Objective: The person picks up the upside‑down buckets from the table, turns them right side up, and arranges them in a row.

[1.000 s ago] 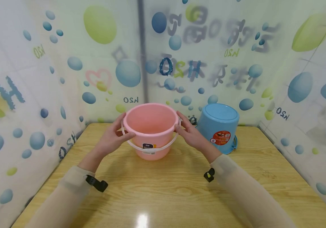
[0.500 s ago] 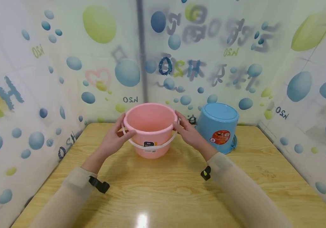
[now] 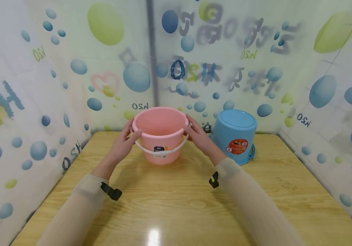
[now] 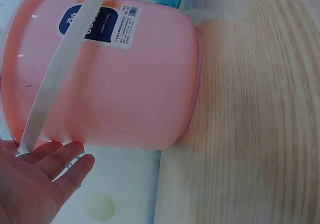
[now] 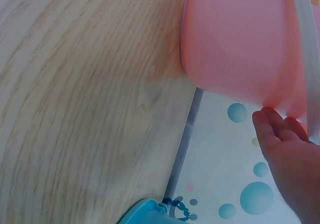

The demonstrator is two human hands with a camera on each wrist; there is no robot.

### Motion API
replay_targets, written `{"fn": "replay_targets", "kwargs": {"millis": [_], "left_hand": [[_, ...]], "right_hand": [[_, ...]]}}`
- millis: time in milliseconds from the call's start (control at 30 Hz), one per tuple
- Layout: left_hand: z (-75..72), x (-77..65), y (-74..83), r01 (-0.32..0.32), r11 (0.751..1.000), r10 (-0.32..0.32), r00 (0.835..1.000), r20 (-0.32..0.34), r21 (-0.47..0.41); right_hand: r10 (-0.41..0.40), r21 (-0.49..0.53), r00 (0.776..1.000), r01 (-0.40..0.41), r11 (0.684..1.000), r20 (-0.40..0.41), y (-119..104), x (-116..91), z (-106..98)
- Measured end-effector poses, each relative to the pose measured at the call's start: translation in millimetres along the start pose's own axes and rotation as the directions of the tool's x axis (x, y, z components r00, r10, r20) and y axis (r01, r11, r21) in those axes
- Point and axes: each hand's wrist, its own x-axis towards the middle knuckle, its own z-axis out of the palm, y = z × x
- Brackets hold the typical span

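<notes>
Pink bucket [image 3: 161,137], barcode [image 4: 133,11] clear in left-wrist view

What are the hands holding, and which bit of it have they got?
The pink bucket. The left hand and right hand hold it by opposite sides, up at the rim.

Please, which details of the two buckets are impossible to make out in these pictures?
- Inside bottom of the pink bucket: head view, hidden by its near side.
- Opening of the blue bucket: head view, it stands upside down, so its own body hides it. Right wrist view: the bottom edge cuts it off.
- Full wording on the pink label: left wrist view, the white handle crosses it.
</notes>
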Motion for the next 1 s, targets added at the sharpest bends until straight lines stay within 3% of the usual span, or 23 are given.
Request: {"fn": "replay_targets", "kwargs": {"millis": [133, 600, 1000], "left_hand": [[-0.1, 3.2, 0.7, 0.032, 0.999, -0.032, 0.999, 0.008, -0.011], [0.0, 15.9, -4.7, 0.016, 1.000, -0.016, 1.000, -0.021, -0.023], [3.4, 23.7, -6.4, 0.056, 0.998, -0.055, 0.996, -0.063, 0.018]], "right_hand": [[0.005, 0.009, 1.000, -0.004, 1.000, -0.026, 2, 7, 2], [0.021, 0.038, 0.996, -0.018, 0.999, -0.082, 6, 21, 7], [0.047, 0.032, 0.990, -0.043, 0.999, -0.137, 9, 35, 9]]}}
